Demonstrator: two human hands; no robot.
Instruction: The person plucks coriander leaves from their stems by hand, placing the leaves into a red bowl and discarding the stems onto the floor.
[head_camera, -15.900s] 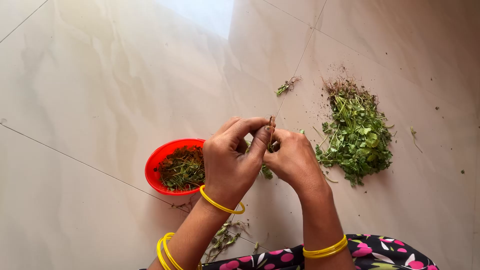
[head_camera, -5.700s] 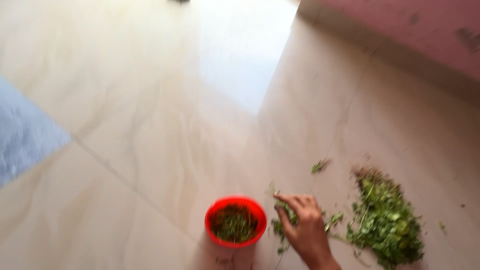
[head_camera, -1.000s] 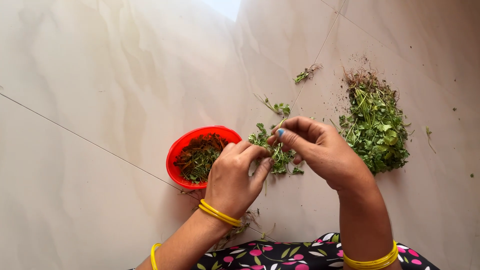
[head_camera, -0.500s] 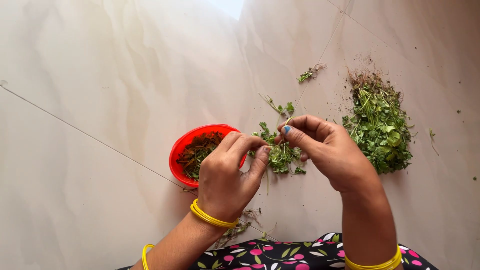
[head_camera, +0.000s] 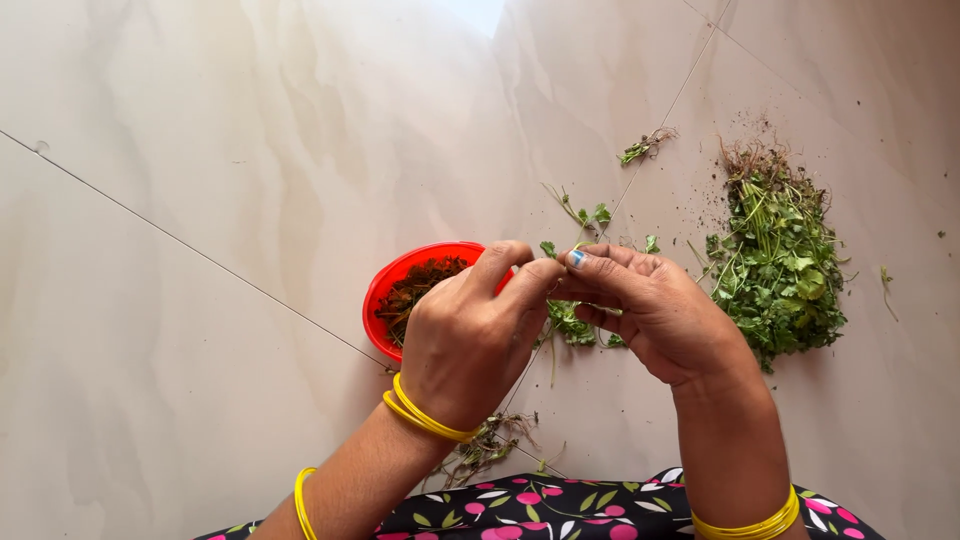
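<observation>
The tiled floor (head_camera: 200, 150) is seen from slightly farther left than half a second ago, so the red bowl (head_camera: 385, 290) now lies nearer mid-frame. The heap of greens (head_camera: 780, 260) is unchanged, well to the right of the bowl. The left hand (head_camera: 465, 340) has been brought against the right hand (head_camera: 655, 310) just right of the bowl (thumbs nearly touching), both grips pinched on one sprig (head_camera: 570, 320), so picking is judged ongoing.

Left hand (head_camera: 470, 340) wore thin yellow bangles at the wrist, another yellow bangle further up the forearm. Right hand (head_camera: 655, 310) had yellow bangles too, blue-painted thumbnail. Black floral-print garment (head_camera: 560, 505), pink and green pattern.
</observation>
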